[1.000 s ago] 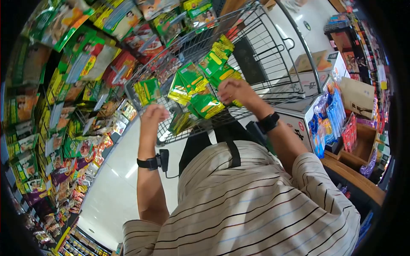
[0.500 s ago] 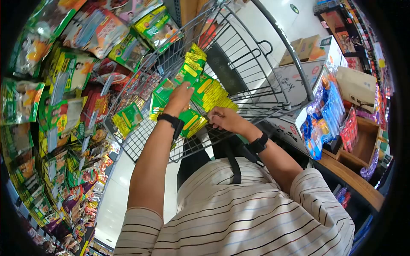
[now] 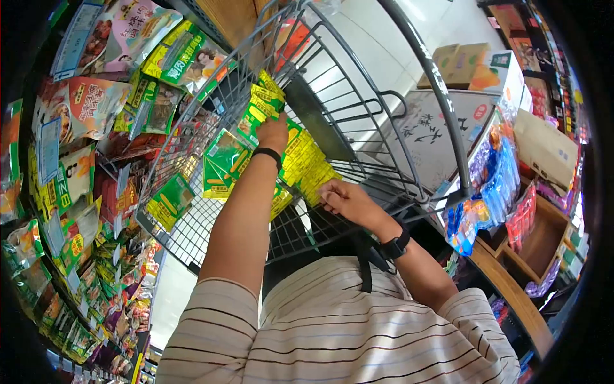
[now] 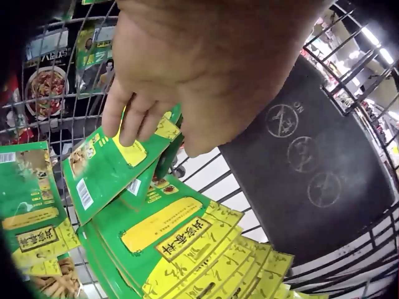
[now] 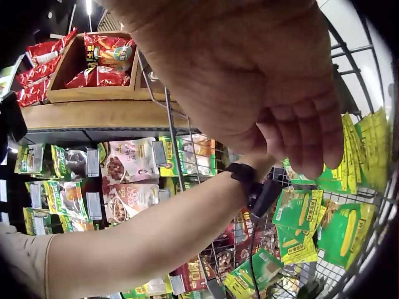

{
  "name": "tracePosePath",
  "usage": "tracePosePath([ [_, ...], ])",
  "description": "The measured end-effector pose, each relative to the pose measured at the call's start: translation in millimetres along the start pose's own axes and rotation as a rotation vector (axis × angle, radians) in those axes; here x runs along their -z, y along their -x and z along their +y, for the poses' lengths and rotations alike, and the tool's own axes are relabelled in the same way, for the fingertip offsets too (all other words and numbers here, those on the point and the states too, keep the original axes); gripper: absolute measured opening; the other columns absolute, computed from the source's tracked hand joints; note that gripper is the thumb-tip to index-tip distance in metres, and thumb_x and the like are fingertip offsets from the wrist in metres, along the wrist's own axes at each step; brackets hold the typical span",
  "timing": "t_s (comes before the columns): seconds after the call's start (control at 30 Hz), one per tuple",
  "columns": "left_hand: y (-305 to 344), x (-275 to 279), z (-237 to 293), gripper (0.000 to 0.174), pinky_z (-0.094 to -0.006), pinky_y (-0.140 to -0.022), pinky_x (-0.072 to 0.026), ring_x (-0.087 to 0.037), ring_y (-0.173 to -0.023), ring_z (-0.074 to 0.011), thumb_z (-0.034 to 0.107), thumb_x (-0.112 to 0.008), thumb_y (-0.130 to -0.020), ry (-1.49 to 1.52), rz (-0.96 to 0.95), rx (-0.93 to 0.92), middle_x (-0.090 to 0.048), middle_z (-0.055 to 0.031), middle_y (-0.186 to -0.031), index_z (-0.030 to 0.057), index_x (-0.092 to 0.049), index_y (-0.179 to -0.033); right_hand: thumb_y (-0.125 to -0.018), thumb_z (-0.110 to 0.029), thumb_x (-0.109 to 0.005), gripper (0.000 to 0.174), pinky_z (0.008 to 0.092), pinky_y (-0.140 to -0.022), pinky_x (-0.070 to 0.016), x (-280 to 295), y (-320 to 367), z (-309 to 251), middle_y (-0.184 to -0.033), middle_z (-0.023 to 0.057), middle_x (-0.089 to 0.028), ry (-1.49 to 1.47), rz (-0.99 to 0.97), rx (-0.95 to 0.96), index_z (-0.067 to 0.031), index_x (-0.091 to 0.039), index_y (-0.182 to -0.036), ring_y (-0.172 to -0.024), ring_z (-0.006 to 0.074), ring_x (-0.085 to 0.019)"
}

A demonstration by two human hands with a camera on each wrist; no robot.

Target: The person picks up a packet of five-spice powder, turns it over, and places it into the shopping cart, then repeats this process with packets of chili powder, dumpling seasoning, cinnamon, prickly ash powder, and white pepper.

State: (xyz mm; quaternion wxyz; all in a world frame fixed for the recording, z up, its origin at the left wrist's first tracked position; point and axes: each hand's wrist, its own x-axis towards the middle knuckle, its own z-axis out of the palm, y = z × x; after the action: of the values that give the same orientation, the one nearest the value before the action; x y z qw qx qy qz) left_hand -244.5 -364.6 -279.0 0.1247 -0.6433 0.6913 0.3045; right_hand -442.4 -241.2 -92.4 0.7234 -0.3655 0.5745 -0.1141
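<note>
Shop aisle, wire cart (image 3: 437, 96): left hand (image 3: 274, 133) pinches green-yellow packet (image 4: 106, 173); right hand (image 3: 345, 200) grip unclear.

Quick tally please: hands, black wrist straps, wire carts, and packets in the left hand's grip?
Hands: 2, left hand and right hand
Black wrist straps: 2, left strap and right strap
Wire cart: 1
Green packet in left grip: 1
Total: 6

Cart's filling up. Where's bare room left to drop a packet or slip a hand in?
Bare: the black panel beside the packet pile; the mesh between the lone packet and that pile. Crowded: mid-cart, where the left hand pinches a green packet and the right hand meets the pile.
</note>
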Motion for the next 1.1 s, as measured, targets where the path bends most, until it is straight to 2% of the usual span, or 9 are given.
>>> tracePosePath([
  [0.1,-6.4,-2.0,0.6,0.039,-0.0500,-0.084,-0.0530,-0.063,-0.101,-0.0422,0.012,-0.044,-0.096,-0.005,0.015,-0.031,-0.059,-0.0257,-0.120,0.0079,-0.051,-0.134,-0.100,-0.020,-0.053,0.021,0.0242,-0.072,-0.0496,14.9,-10.2,9.6,-0.094,0.0021,-0.065,0.039,-0.042,-0.061,-0.0033,-0.059,-0.112,-0.081,0.0096,-0.060],
  [0.23,-2.1,-5.4,-9.2,0.028,-0.0483,-0.082,-0.0535,-0.065,-0.098,-0.0401,0.010,-0.045,-0.094,0.159,0.047,-0.030,-0.062,-0.0263,-0.113,0.0002,-0.059,-0.115,-0.094,-0.010,-0.054,0.013,0.0256,-0.064,-0.0491,15.2,-22.5,13.1,-0.078,0.0025,-0.061,-0.020,0.008,0.057,0.0002,-0.060,-0.098,-0.068,0.0100,-0.057],
  [0.33,10.2,-5.7,-27.1,0.017,-0.0495,-0.079,-0.0537,-0.067,-0.093,-0.0398,0.008,-0.046,-0.092,0.179,0.192,0.027,-0.066,-0.0241,-0.097,0.0005,-0.061,-0.097,-0.095,-0.013,-0.054,0.015,0.0253,-0.066,-0.0489,13.6,-27.9,8.2,-0.082,0.0021,-0.061,0.012,-0.026,0.031,-0.0011,-0.059,-0.103,-0.072,0.0094,-0.057],
  [0.47,41.5,13.6,-54.9,0.018,-0.0536,-0.079,-0.0503,-0.062,-0.094,-0.0463,0.013,-0.049,-0.089,0.313,0.347,0.137,-0.065,-0.0256,-0.100,-0.0001,-0.059,-0.095,-0.097,-0.018,-0.057,0.023,0.0258,-0.074,-0.0504,5.7,-33.6,-3.5,-0.094,0.0023,-0.062,0.091,-0.055,0.066,-0.0031,-0.055,-0.114,-0.083,0.0103,-0.060],
  [0.6,101.4,49.5,-78.4,0.012,-0.0459,-0.074,-0.0506,-0.063,-0.086,-0.0388,0.009,-0.064,-0.082,0.338,0.521,-0.142,-0.063,-0.0200,-0.091,0.0034,-0.058,-0.091,-0.095,-0.017,-0.060,0.029,0.0307,-0.083,-0.0517,-12.4,-39.4,-27.1,-0.105,0.0065,-0.063,0.335,0.098,0.379,-0.0010,-0.052,-0.118,-0.094,0.0159,-0.061],
  [0.63,124.9,68.9,-77.5,0.011,-0.0384,-0.084,-0.0502,-0.063,-0.083,-0.0320,0.009,-0.065,-0.083,0.410,0.516,-0.243,-0.064,-0.0135,-0.084,0.0049,-0.058,-0.090,-0.094,-0.017,-0.062,0.039,0.0342,-0.093,-0.0492,-18.1,-40.2,-35.1,-0.119,0.0122,-0.060,0.308,0.100,0.367,-0.0001,-0.049,-0.127,-0.108,0.0204,-0.059],
  [0.83,273.9,180.4,-60.2,0.012,-0.0242,-0.072,-0.0430,-0.051,-0.079,-0.0094,0.004,-0.064,-0.085,1.419,0.089,-0.262,-0.052,0.0006,-0.085,0.0056,-0.053,-0.089,-0.092,-0.034,-0.066,0.065,0.0373,-0.108,-0.0387,-60.5,-24.9,-108.1,-0.136,0.0226,-0.053,0.124,0.000,0.580,0.0010,-0.041,-0.141,-0.130,0.0279,-0.048],
  [0.97,327.4,193.7,-90.4,0.009,-0.0214,-0.069,-0.0400,-0.050,-0.077,-0.0097,0.005,-0.059,-0.086,1.643,0.163,-0.458,-0.050,-0.0008,-0.086,0.0069,-0.051,-0.088,-0.096,-0.027,-0.062,0.047,0.0293,-0.100,-0.0419,-101.9,13.0,-140.4,-0.128,0.0090,-0.059,0.086,-0.159,0.383,-0.0015,-0.052,-0.135,-0.117,0.0144,-0.054],
  [1.1,369.8,180.9,-128.3,0.006,-0.0290,-0.075,-0.0503,-0.054,-0.079,-0.0108,0.003,-0.055,-0.089,1.875,0.237,-0.410,-0.055,-0.0011,-0.090,0.0072,-0.053,-0.093,-0.097,-0.025,-0.062,0.040,0.0248,-0.090,-0.0461,-145.3,26.5,-129.2,-0.114,0.0028,-0.066,0.033,-0.327,0.295,-0.0014,-0.058,-0.129,-0.103,0.0076,-0.060],
])
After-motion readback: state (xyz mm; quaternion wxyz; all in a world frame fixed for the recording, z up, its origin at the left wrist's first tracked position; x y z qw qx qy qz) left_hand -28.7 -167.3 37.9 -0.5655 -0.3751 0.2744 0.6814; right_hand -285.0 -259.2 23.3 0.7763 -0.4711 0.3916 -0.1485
